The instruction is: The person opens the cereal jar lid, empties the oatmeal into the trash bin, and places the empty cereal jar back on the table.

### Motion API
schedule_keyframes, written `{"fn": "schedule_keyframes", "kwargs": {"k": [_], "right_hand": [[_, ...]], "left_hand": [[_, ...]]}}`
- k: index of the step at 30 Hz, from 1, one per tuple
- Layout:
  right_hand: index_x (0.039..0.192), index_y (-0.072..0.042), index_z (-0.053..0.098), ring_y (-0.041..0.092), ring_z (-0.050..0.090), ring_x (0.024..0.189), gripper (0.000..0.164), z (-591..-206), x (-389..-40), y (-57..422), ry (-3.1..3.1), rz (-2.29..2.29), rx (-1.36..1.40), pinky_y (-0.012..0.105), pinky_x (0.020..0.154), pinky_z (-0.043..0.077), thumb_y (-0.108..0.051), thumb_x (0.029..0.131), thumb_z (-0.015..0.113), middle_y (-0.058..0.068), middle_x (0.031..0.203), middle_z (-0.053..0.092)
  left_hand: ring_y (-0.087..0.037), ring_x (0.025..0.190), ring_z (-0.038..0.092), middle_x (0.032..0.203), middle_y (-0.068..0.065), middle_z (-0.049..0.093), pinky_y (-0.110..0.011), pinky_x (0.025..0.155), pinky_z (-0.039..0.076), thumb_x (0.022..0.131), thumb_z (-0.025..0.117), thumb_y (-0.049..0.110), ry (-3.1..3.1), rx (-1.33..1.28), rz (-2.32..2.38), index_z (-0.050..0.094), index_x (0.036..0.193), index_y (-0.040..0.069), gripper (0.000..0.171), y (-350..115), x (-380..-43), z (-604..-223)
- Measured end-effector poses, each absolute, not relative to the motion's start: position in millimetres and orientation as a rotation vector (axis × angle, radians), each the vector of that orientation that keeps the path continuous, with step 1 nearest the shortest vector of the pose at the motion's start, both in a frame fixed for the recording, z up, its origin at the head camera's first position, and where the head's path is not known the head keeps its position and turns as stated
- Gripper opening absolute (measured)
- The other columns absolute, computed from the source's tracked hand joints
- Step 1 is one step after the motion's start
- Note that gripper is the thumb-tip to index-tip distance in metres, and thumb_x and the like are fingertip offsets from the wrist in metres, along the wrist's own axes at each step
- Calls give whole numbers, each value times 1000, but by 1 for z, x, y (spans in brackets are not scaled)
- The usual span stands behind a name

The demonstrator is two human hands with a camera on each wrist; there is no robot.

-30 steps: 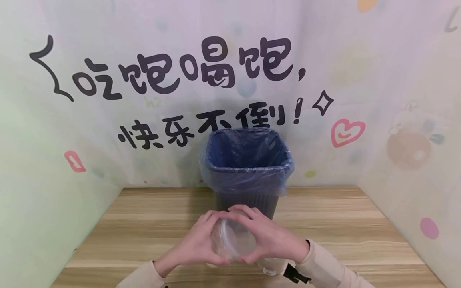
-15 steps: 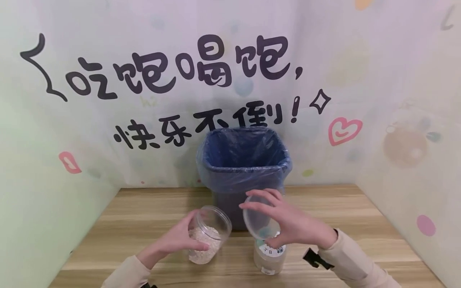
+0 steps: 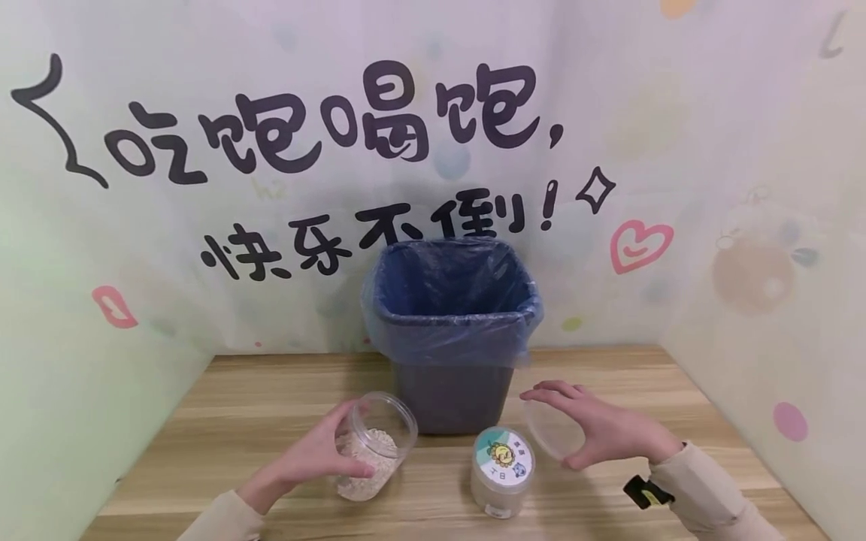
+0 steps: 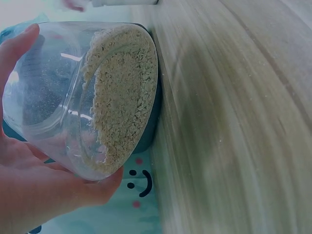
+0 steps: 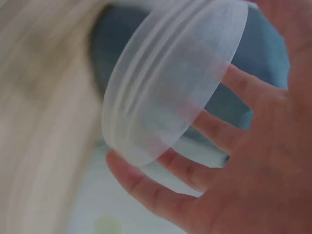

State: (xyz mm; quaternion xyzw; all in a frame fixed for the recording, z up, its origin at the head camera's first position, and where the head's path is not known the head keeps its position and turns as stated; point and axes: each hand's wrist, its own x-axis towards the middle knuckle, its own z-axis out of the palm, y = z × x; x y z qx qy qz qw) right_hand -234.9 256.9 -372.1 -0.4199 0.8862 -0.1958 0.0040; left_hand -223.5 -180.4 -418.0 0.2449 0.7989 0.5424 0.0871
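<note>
My left hand (image 3: 314,454) grips a clear plastic jar (image 4: 73,97) round its side, tilted above the table. Pale flakes like oats (image 4: 122,87) fill its lower part, and its mouth is uncovered. In my right hand (image 3: 602,424) is a translucent round lid (image 5: 170,83), held by its rim with thumb and fingers, tipped on edge. Between the hands a second jar (image 3: 502,481) stands upright on the table, with a printed label showing a sunflower on its top. What that jar holds I cannot make out.
Behind the jars stands a dark blue waste bin (image 3: 449,391), lined with a clear bluish bag (image 3: 446,342). The wooden table (image 3: 271,398) meets a printed cloth wall (image 3: 304,45) at the back, with side walls left and right.
The lid has come off the jar. My right hand has carried it to the right, past the standing jar, while my left hand has moved left and down with the jar.
</note>
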Motion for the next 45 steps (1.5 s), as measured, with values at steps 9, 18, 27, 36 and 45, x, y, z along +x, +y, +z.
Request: {"fn": "schedule_keyframes", "kwargs": {"k": [9, 18, 27, 36, 45], "right_hand": [[142, -5, 41, 59, 37, 115, 93, -420, -274, 258, 2758, -545, -886, 72, 81, 39, -22, 61, 83, 33, 140, 34], [138, -3, 47, 57, 39, 117, 91, -440, -283, 240, 2761, -392, -846, 70, 88, 36, -35, 63, 86, 31, 135, 41], [130, 8, 51, 54, 49, 111, 58, -403, -300, 244, 2901, -497, -918, 65, 88, 42, -14, 81, 72, 33, 125, 51], [109, 14, 59, 47, 59, 100, 25, -328, -346, 259, 3116, -815, -1011, 58, 88, 45, 1, 88, 59, 29, 105, 63], [109, 11, 63, 40, 62, 99, 25, -260, -362, 249, 3131, -836, -973, 53, 88, 48, -9, 96, 55, 26, 105, 66]], "left_hand": [[-52, 131, 30, 142, -34, 34, -59, 103, 29, 71, 84, 12, 2294, 737, 1653, 26, 141, -15, 95, -183, -222, -423], [-56, 131, 25, 144, -39, 26, -64, 102, 26, 74, 82, 12, 2250, 726, 1650, 18, 145, -14, 99, -190, -216, -428], [-54, 132, 26, 143, -38, 28, -63, 103, 27, 75, 82, 12, 2249, 709, 1640, 21, 143, -16, 95, -197, -212, -430], [-53, 131, 30, 140, -35, 34, -61, 103, 29, 75, 82, 12, 2271, 698, 1614, 26, 142, -13, 91, -205, -205, -425], [-51, 130, 33, 142, -34, 35, -62, 103, 27, 74, 82, 13, 2290, 681, 1590, 24, 145, -10, 95, -214, -196, -419]]}}
